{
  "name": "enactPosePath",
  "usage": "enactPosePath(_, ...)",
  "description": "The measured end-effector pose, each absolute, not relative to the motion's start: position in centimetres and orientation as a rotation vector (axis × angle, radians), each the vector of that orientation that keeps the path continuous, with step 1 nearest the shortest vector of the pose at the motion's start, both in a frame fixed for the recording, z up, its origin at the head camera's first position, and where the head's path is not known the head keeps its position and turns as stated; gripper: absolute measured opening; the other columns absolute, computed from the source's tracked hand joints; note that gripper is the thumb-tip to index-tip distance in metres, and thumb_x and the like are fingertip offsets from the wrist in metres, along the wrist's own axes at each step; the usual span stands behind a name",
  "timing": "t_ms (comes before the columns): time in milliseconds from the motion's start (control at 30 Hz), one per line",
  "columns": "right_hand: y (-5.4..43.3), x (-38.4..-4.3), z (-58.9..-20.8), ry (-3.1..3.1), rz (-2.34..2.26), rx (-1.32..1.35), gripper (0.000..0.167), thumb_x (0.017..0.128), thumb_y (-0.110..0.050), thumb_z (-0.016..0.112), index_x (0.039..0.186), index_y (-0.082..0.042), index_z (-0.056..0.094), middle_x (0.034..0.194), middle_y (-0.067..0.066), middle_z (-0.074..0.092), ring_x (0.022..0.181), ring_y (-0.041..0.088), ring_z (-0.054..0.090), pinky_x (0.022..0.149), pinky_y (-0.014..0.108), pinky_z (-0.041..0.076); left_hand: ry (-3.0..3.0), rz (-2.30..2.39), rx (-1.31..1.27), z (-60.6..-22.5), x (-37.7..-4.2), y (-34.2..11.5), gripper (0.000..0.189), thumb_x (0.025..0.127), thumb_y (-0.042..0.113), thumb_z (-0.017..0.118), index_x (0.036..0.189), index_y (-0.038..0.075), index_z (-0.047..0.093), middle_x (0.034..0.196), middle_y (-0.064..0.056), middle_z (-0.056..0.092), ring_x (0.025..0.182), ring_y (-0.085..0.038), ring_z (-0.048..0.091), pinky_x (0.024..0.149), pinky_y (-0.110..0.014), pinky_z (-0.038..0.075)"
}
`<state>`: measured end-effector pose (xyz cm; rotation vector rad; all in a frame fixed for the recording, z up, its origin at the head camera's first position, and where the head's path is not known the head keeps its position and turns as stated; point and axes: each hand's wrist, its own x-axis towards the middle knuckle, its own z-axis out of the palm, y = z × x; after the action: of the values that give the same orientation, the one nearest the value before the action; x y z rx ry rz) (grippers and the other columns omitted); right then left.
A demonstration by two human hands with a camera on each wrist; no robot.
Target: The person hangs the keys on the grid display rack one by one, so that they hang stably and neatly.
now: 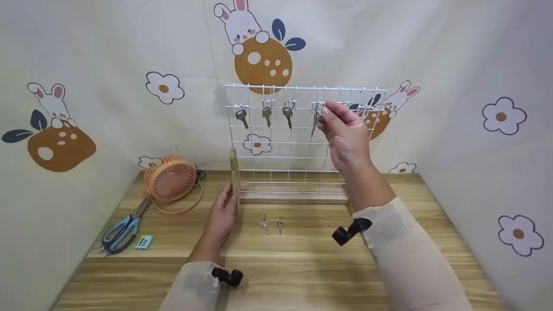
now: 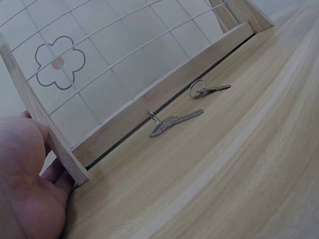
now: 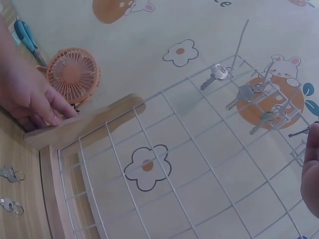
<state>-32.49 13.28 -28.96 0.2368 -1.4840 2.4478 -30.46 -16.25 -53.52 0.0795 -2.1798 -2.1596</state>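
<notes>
A white wire grid rack [image 1: 276,142] on a wooden stand holds three hanging keys on its left part, one of them the key [image 1: 241,116]. My right hand [image 1: 348,134] is raised at the rack's upper right and pinches a fourth key [image 1: 316,123] beside a hook. In the right wrist view that key shows only partly at the edge. Down at the left, my left hand [image 1: 222,216] grips the stand's wooden side piece [image 2: 47,127]. On the table before the rack lie two more keys with rings, a left key [image 2: 174,122] and a right key [image 2: 214,89].
Left of the rack stands an orange fan [image 1: 173,179]. Blue-handled scissors [image 1: 125,229] and a small light-blue item [image 1: 144,242] lie in front of it. A patterned cloth [image 1: 129,52] hangs behind and at the sides of the wooden table [image 1: 285,276].
</notes>
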Motion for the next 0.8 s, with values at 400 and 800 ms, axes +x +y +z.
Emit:
enactPosePath(400, 13.3, -32.6, -28.8, -1.428, 2.476, 0.191, 0.030, 0.097, -0.007, 0.079, 0.126, 0.000, 0.074, 0.112, 0.010, 0.072, 0.093, 0.023, 0.073, 0.089, 0.027, 0.067, -2.206, -2.148, 0.122, -53.6, -30.3, -16.3, 0.053, 0.117, 0.025, 0.046, 0.168, 0.028, 0.035, 0.177, -0.004, 0.032, 0.165, -0.028, 0.029, 0.137, -0.048, 0.026)
enactPosePath(800, 13.3, -33.0, -32.7, -1.505, 2.445, 0.159, 0.023, 0.099, -0.002, 0.074, 0.123, 0.000, 0.074, 0.105, 0.008, 0.072, 0.091, 0.017, 0.075, 0.088, 0.028, 0.067, -2.222, -2.117, 0.122, -53.8, -30.7, -16.4, 0.054, 0.116, 0.028, 0.049, 0.169, 0.025, 0.036, 0.176, -0.006, 0.034, 0.165, -0.030, 0.029, 0.136, -0.049, 0.026)
